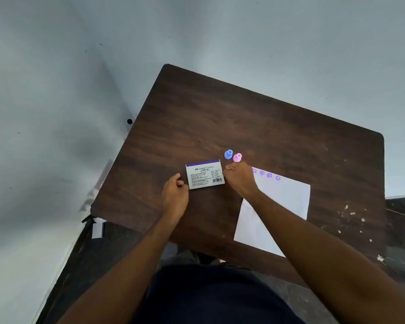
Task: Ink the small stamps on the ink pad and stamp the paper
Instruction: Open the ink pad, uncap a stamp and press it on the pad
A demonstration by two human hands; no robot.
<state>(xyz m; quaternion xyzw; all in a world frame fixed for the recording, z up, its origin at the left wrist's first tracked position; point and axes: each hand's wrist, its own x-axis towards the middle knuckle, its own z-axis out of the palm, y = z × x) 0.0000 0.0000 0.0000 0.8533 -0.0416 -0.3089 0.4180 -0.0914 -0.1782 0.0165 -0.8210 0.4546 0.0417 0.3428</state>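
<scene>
Ink pad box (pixel 205 174) closed — L grip (pixel 175 192) pinches edge; R grip (pixel 240 178) curled, hold unclear.

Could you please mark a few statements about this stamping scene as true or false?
1. The stamp pad box lies closed with its label up. True.
2. The paper is blank. False: four purple prints run along its far edge.
3. The blue stamp and the pink stamp stand side by side on the table. True.
4. The left hand holds the pink stamp. False: it is at the left edge of the stamp pad box, well away from both stamps.
</scene>
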